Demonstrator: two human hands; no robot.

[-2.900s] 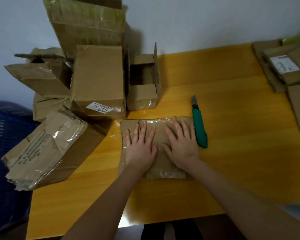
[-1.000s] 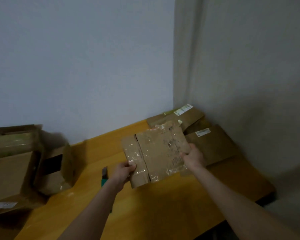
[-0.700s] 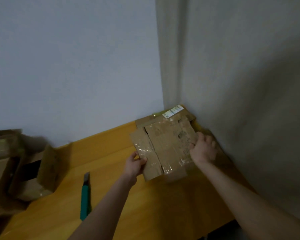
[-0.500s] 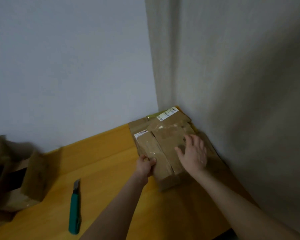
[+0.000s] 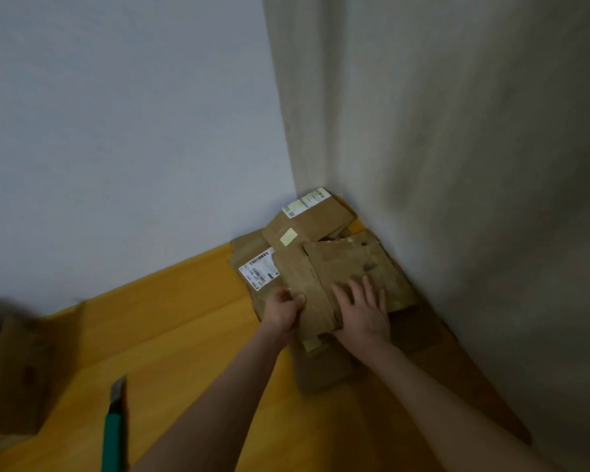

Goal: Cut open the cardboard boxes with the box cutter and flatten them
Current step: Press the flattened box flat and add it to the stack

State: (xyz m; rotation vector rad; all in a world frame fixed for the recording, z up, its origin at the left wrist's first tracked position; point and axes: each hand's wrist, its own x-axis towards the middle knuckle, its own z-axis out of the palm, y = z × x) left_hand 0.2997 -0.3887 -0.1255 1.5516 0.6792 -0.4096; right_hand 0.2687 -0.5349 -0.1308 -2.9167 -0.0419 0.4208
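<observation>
Now the box cutter point(image 5: 115, 434) and a seemingly unflattened box point(image 5: 14, 373) are waiting well left of the stack point(image 5: 307, 216). My left hand point(image 5: 283, 313) is gripping the flattened box point(image 5: 324, 277) atop that stack, my right hand point(image 5: 363, 311) pressing it open-palmed.

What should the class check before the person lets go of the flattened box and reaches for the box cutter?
1. Flattened box lies on the corner stack: ok.
2. Right hand presses flat on it: ok.
3. Left hand off its edge: not ok, it grips it.
4. Box cutter lies free on the table: ok.
5. Blade retracted: cannot tell.
</observation>
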